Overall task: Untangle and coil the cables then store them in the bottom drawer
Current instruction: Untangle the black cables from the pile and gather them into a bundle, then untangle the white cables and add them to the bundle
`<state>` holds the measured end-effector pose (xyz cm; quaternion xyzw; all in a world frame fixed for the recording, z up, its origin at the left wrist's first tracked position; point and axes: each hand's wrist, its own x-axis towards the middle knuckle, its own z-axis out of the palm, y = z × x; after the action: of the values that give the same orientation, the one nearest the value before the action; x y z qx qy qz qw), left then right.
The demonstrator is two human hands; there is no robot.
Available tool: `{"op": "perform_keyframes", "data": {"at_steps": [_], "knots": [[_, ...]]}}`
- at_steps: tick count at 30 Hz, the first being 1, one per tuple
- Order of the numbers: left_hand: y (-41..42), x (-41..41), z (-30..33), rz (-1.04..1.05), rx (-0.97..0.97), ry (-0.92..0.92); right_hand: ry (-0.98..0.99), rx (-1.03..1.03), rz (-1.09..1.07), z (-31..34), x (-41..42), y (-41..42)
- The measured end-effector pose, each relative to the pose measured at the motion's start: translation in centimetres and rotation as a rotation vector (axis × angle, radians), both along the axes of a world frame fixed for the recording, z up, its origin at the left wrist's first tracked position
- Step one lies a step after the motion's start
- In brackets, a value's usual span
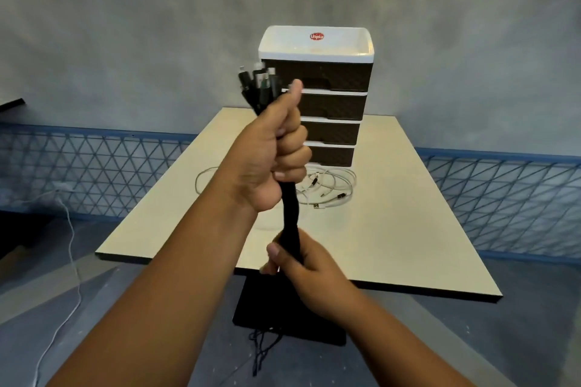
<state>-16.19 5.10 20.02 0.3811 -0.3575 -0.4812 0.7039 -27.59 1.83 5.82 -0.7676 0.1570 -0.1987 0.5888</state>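
Gripping the black cables [290, 207] as one bundle, the left hand [276, 151] is fisted just under the plugs, and the right hand [309, 267] pinches them lower down. They look light and limp (tails hang below), so hold near the plugs.

The cables [290, 214] in hand were black, those [330, 188] on the cream table [408, 198] white, the drawers [333, 104] dark brown under a white top [316, 44] with a red label [317, 36].
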Motion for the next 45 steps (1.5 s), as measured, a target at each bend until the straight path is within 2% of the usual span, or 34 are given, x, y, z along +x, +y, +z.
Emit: {"op": "perform_keyframes", "data": {"at_steps": [3,6,12,15,18,21,24,28,31,32,33,35,37,39,41,43,45], "knots": [[0.6,2.8,-0.9,0.018,-0.076,0.15,0.12,-0.07,0.058,-2.1,1.0,0.1],[1.0,5.8,-2.3,0.084,-0.075,0.266,0.237,-0.073,0.141,-3.6,1.9,-1.0],[0.5,10.1,-4.7,0.26,0.03,0.281,0.346,-0.064,0.247,-5.1,4.1,-4.2],[0.2,12.5,-5.7,0.29,0.084,0.314,0.331,0.008,0.233,-5.1,5.8,-6.0],[0.1,15.1,-6.7,0.28,0.131,0.352,0.314,0.041,0.084,-5.0,8.1,-7.4],[-0.1,17.7,-7.6,0.249,0.16,0.402,0.377,-0.131,-0.081,-5.8,10.7,-8.3],[-0.5,19.7,-8.5,0.238,0.187,0.438,0.436,-0.381,-0.128,-7.1,13.3,-7.9],[-1.2,21.9,-9.4,0.254,0.238,0.455,0.537,-0.866,-0.204,-9.9,16.5,-6.9],[-1.8,23.4,-10.2,0.259,0.288,0.478,0.52,-0.93,-0.255,-10.0,18.0,-7.0],[-1.9,23.9,-10.5,0.254,0.307,0.487,0.492,-0.895,-0.254,-9.4,18.4,-7.4],[-2.0,24.3,-10.7,0.248,0.328,0.495,0.455,-0.772,-0.247,-8.3,18.6,-7.9],[-2.3,25.2,-11.1,0.222,0.373,0.505,0.326,-0.336,-0.233,-4.4,19.0,-9.0],[-2.5,25.8,-11.2,0.191,0.412,0.5,0.075,-0.035,-0.359,0.2,19.2,-10.0],[-2.9,26.0,-11.1,0.15,0.436,0.481,-0.149,0.14,-0.453,4.4,19.0,-10.8],[-3.4,26.1,-10.9,0.094,0.458,0.446,-0.329,0.301,-0.411,7.2,18.7,-10.7],[-4.0,25.9,-10.7,0.042,0.48,0.415,-0.407,0.388,-0.321,8.1,18.8,-10.3],[-4.6,25.7,-10.6,-0.008,0.5,0.396,-0.372,0.359,-0.259,7.3,19.1,-9.8]]}}
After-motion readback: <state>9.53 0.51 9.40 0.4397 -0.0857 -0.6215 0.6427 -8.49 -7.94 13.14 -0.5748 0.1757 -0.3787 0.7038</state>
